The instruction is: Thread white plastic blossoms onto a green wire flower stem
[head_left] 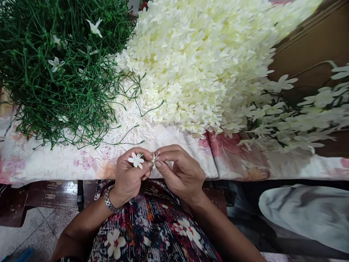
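A person's left hand (128, 178) clasps a white flower (136, 160) while the right hand (181, 173) pinches a spray of white filaments (154, 159) by the near edge of a cloth-covered desk (60, 165) heaped with green stems (68, 76) and pale blossoms (196, 65).

flowery clothes (155, 218), shiny band (108, 202)

at 6 o'clock, the clothes are dark with thin white lines, orange bits and big white flowers (114, 243). at 7 o'clock, the band has silver links and goes round the left wrist (117, 198).
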Motion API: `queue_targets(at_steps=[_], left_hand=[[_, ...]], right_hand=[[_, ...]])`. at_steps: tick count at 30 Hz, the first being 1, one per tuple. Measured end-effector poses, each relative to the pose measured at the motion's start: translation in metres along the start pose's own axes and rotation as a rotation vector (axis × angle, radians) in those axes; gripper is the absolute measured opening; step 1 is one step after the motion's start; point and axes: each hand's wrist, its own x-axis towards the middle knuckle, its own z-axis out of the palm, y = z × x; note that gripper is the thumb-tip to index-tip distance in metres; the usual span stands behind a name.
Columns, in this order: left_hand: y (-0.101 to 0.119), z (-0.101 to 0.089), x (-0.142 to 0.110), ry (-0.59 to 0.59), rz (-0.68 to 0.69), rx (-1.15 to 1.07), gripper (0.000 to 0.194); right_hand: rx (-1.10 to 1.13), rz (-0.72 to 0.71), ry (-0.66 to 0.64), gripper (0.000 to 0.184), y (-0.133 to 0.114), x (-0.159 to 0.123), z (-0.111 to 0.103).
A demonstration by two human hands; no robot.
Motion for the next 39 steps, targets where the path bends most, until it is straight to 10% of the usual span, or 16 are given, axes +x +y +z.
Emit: queue_targets(at_steps=[9, 18, 27, 39], left_hand=[[0.005, -0.003, 0.001, 0.031, 0.122, 0.083, 0.009], [0.003, -0.008, 0.0, -0.031, 0.147, 0.084, 0.009], [-0.001, -0.009, -0.001, -0.027, 0.404, 0.334, 0.01], [0.002, -0.012, -0.005, -0.134, 0.245, 0.354, 0.017]], right_hand=[[-0.06, -0.008, -0.205, 0.06, -0.01, 0.01, -0.017], [-0.201, -0.204, -0.204, 0.037, -0.012, 0.013, -0.02], [-0.149, -0.051, -0.326, 0.03, -0.014, 0.015, -0.018], [-0.164, 0.077, -0.199, 0.011, -0.013, 0.008, -0.023]])
